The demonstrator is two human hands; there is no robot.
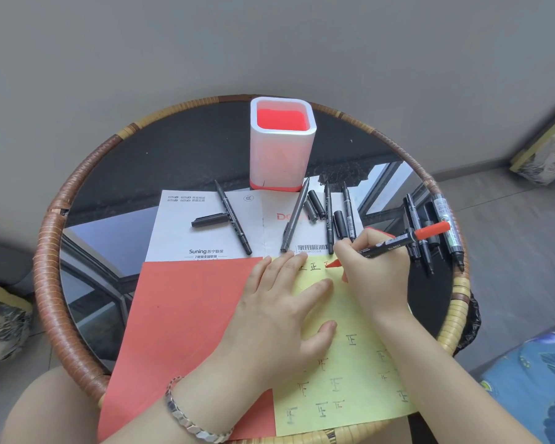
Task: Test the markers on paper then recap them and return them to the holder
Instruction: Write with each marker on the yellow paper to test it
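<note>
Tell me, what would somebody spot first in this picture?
The right hand grips a black marker with a red end over the top of the yellow paper, while the left hand lies flat on that paper. At the far side of the round table stands a white holder with a bright red inside. In between, more markers and loose caps lie scattered on a white sheet.
</note>
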